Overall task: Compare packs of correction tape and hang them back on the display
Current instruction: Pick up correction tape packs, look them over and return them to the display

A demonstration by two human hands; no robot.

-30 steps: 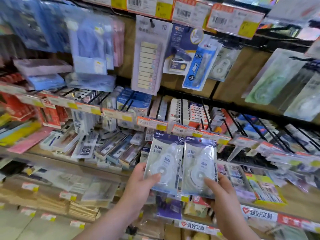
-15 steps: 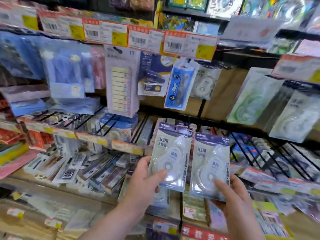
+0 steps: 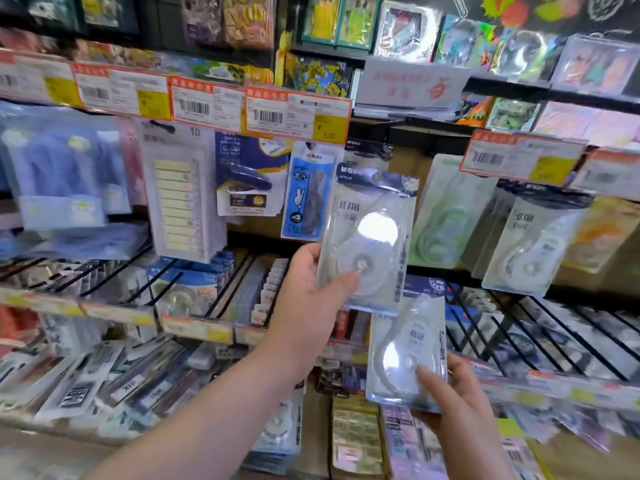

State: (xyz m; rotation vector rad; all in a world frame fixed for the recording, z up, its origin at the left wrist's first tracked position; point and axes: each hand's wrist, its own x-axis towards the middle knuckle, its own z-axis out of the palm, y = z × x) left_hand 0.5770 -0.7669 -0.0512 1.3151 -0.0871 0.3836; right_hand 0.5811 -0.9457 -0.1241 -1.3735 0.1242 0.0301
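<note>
Correction tape packs fill the middle of the head view, one in each hand. The upper pack is a clear blister with a dark blue header card and a white dispenser inside, standing nearly upright with its top tipped a little toward one o'clock. The left hand is closed on its lower left edge, thumb pressed on the front of the blister, the other fingers hidden behind. The lower pack sits at five o'clock from the first, its top edge tucked behind the first pack's bottom edge. The right hand grips it from below at its lower right corner, thumb on the front face, fingers curled behind.

Behind the upper pack, at twelve o'clock, another blue-headed pack hangs from the display, beneath an orange and yellow price tag. At nine o'clock from the upper pack hangs a blue packet with a rabbit print. At three o'clock more hanging correction tape packs show, blurred. Black wire hooks jut out over the lower shelf at four o'clock.
</note>
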